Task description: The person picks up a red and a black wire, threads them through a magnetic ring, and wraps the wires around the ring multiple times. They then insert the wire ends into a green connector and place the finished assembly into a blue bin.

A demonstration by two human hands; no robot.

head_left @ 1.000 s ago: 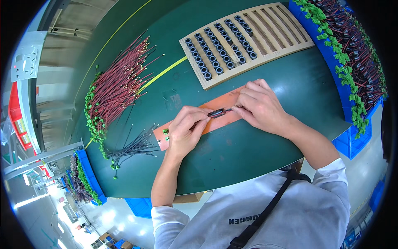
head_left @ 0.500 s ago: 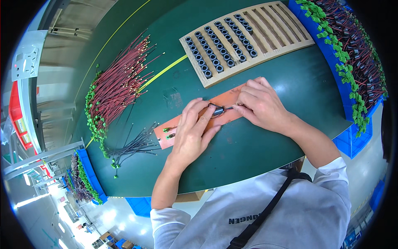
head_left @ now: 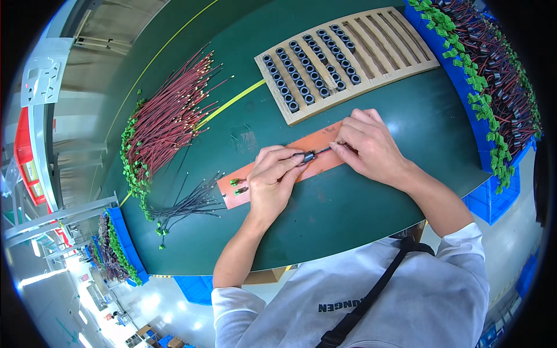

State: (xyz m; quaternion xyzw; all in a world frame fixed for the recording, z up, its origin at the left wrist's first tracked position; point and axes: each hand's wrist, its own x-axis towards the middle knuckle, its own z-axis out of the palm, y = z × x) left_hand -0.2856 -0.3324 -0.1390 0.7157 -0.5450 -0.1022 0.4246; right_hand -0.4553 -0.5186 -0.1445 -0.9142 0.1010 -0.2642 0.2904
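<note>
My left hand (head_left: 275, 178) is closed, pinching a small black ring core (head_left: 308, 156) between thumb and fingers over an orange board (head_left: 316, 138). Dark wire runs out of the core to my right hand (head_left: 366, 142), whose thumb and fingers are pressed together on its end. Most of the wire at the left is covered by my left hand. Two green connectors (head_left: 237, 182) lie side by side near the board's left end, with short dark leads leading under that hand.
Beyond the board stands a slotted wooden tray (head_left: 371, 82) partly filled with black ring cores. At left lie piles of red wires (head_left: 174, 110) and black wires (head_left: 194, 202) with green connectors. A blue bin (head_left: 458, 81) of wired cores lines the right edge.
The fingers of my left hand have drawn together into a pinch at the core's left side, where they lay stretched over it before. My right hand stays nearly in place on the wire.
</note>
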